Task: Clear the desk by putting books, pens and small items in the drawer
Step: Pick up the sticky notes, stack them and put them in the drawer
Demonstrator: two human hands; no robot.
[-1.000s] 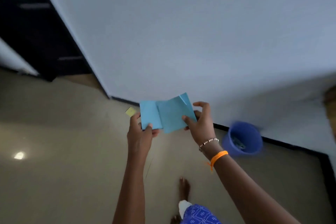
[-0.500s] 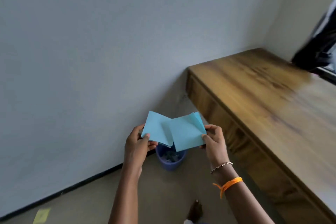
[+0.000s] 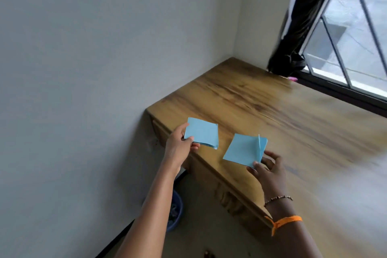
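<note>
pinching a thin blue paper stack (image 3: 243, 150) at its near corner, the right hand (image 3: 267, 170) holds it above the desk (image 3: 282, 111), one sheet standing up loose. the left hand (image 3: 178, 144) pinches a second blue paper stack (image 3: 202, 135) by its left edge, over the desk's corner. light and floppy, i judge; sheets may slip or fan, so grip across every layer. beyond, a barred window (image 3: 356, 37).
</note>
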